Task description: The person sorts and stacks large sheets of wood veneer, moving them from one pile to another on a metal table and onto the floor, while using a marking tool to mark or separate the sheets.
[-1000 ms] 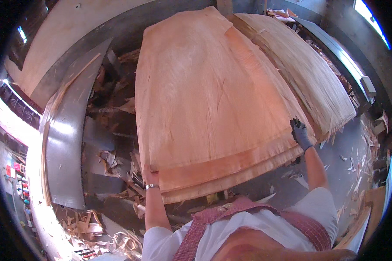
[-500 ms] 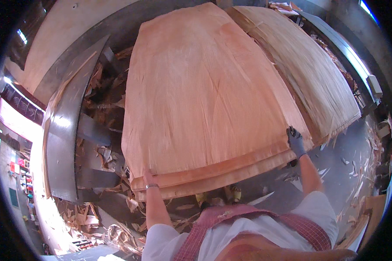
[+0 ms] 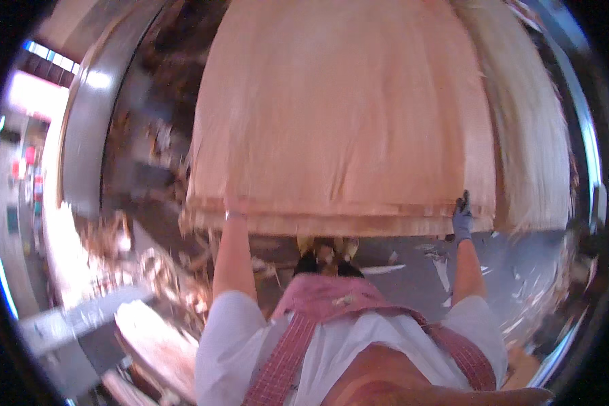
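A broad stack of thin, reddish-tan wood veneer sheets (image 3: 338, 115) lies in front of me, its near edge running almost straight across. My bare left hand (image 3: 235, 205) is at the near edge, towards the left corner, closed on the top veneer sheet; motion blurs its fingers. At the right end of the same edge, my right hand (image 3: 462, 215) wears a grey glove with dark fingertips and grips the veneer sheet. Below the top sheet, more sheet edges show as uneven layers. The undersides of both hands' grips are hidden.
A paler veneer stack (image 3: 531, 128) adjoins on the right. On the left stands a long grey metal surface (image 3: 88, 145). Broken veneer scraps (image 3: 159, 271) litter the floor at left, with slivers (image 3: 443, 271) at right. A grey metal beam (image 3: 91, 314) is at lower left.
The view has swung, so the stack's near edge sits higher and more level. Both hands stay on that edge. The grey beam at lower left has come further into view.
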Motion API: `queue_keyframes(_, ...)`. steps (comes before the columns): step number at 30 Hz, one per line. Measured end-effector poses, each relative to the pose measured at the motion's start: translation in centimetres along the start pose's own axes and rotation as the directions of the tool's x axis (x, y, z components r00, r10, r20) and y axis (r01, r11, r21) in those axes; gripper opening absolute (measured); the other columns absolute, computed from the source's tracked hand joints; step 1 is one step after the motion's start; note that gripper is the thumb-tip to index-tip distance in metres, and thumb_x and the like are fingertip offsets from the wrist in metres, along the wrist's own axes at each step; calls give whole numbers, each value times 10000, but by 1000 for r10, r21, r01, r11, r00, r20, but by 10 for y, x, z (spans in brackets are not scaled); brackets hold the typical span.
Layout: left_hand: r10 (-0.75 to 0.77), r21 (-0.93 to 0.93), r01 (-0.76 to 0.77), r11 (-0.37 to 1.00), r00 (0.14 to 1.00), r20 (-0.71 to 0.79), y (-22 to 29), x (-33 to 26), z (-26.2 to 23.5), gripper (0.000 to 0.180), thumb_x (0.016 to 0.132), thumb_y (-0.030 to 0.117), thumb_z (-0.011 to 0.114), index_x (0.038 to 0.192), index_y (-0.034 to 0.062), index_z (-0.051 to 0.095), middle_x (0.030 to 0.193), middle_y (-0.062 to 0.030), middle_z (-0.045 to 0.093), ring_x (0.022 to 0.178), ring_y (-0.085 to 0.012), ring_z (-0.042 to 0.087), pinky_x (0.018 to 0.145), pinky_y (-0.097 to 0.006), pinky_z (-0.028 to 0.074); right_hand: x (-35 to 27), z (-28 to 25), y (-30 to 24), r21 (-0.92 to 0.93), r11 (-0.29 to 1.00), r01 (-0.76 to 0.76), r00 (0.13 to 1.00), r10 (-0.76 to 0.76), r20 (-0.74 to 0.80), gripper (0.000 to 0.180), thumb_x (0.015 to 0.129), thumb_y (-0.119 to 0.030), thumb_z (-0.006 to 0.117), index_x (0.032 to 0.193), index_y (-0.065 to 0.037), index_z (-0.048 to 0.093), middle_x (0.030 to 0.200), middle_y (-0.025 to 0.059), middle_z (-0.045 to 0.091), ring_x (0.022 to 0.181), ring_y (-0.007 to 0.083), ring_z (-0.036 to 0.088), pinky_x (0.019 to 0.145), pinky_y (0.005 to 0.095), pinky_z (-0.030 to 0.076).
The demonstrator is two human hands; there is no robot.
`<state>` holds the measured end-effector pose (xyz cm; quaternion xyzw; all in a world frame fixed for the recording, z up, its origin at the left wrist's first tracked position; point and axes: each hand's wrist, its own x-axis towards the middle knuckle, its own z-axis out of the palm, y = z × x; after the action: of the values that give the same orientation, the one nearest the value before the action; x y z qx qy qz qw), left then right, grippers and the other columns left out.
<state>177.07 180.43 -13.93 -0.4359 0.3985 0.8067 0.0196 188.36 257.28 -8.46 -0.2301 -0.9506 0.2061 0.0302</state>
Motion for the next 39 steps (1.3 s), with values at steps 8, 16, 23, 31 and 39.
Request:
queue_keyframes(8, 384, 28, -396, 918, 867, -317, 38, -34, -9, 600, 859, 314, 636, 1301, -32, 424, 1282, -131, 515, 1142, -267, 517, 943, -434, 442, -12, 18, -27, -192, 974, -118, 990, 131, 56, 510, 1002, -373, 333, 1456, -141, 312, 1385, 158, 475, 1162, 360, 544, 914, 441, 453)
queue_keyframes(16, 353, 204, -296, 933, 862, -363, 56, -27, -3, 584, 859, 389, 642, 1255, -11, 488, 1206, -102, 582, 1016, -261, 587, 860, -401, 479, 10, 23, 29, -301, 949, -96, 990, 121, 65, 506, 1004, -316, 328, 1478, -146, 275, 1400, 139, 467, 1195, 346, 524, 953, 424, 430)
queue_keyframes(23, 276, -179, -340, 923, 911, -308, 84, 33, -101, 453, 910, 371, 594, 1212, 37, 548, 1150, -89, 615, 975, -273, 613, 796, -429, 519, 4, 10, 17, -269, 963, -10, 1000, 2, -30, 499, 992, -284, 367, 1466, -139, 304, 1410, 134, 460, 1215, 323, 512, 974, 379, 434)
queue_keyframes(31, 410, 265, -320, 910, 791, -455, 102, 56, -151, 451, 871, 332, 605, 1188, 12, 574, 1064, -64, 642, 953, -229, 612, 776, -365, 506, 8, 13, 2, -212, 976, 54, 997, -66, -48, 463, 1001, -272, 371, 1442, -130, 348, 1295, 164, 558, 1101, 339, 597, 861, 432, 490)
queue_keyframes(39, 299, 206, -217, 954, 688, -662, 103, 34, -110, 394, 877, 338, 592, 1134, 39, 565, 1123, -99, 582, 994, -274, 571, 797, -405, 505, 8, 6, -8, -293, 949, -114, 991, 131, 37, 523, 1000, -420, 322, 1431, -127, 368, 1384, 160, 479, 1227, 346, 495, 984, 406, 414)
